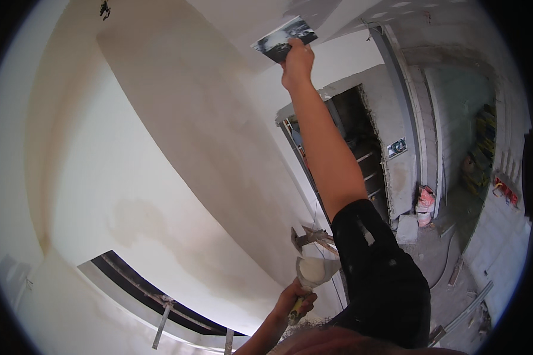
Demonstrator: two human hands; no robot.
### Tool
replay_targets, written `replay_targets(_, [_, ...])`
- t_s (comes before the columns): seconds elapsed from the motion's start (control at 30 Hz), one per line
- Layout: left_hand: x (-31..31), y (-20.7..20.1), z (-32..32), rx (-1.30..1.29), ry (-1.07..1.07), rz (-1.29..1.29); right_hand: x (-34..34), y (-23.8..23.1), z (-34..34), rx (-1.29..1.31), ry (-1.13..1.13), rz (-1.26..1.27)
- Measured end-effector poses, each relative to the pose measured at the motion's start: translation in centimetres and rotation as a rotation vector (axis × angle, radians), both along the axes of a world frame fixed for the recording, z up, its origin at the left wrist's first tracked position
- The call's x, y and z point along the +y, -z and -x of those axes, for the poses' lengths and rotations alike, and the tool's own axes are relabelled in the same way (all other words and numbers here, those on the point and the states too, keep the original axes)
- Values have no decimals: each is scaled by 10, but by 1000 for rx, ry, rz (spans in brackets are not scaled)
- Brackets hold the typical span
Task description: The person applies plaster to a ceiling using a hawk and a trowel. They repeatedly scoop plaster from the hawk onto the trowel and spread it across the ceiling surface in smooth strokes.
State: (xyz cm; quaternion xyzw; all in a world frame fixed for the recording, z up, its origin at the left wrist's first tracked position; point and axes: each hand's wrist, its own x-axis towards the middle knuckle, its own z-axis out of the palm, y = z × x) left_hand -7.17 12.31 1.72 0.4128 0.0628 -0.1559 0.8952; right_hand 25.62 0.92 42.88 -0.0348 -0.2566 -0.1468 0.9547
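Observation:
My right hand (pixel 299 59) is raised high at the end of an outstretched arm in a black, splattered sleeve. Its fingers are closed on a wide rectangular plastering trowel (pixel 276 42), whose dark blade is smeared with white and lies at or close to the ceiling (pixel 231 26); contact cannot be made out. Low in the view, my left hand (pixel 291 300) grips the yellowish handle of a putty knife (pixel 328 267). A pale lump of filler (pixel 312 269) rests on its broad blade.
A curved, patchily plastered surface (pixel 160 195) fills the left side, with a dark slot (pixel 154 290) crossed by metal pieces. Beyond my right arm stand a rough doorway (pixel 370 136), a pink-and-white sack (pixel 424 206) and a pale block (pixel 407 229). Debris and long strips (pixel 465 310) lie on the floor.

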Motion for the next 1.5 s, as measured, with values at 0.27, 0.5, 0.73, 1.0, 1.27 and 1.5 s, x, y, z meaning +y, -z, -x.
replay_targets(0.27, [-11, -7, 1, 62, -88, -78, 67, -50, -29, 55, -118, 15])
replay_targets(0.5, [-8, -5, 3, 41, -124, -109, 71, -67, -41, 35, -98, 71])
replay_targets(0.73, [3, -1, 4, 27, -34, -39, 58, -78, -33, 8, -39, 179])
replay_targets(1.0, [0, -2, 9, 20, -45, -17, 47, -70, 3, -71, -56, 191])
replay_targets(1.27, [2, 1, 16, 11, 46, -34, 30, -65, 43, -161, -57, 153])
replay_targets(1.5, [2, 2, 22, -29, 61, -7, 12, -59, 86, -211, -41, 116])
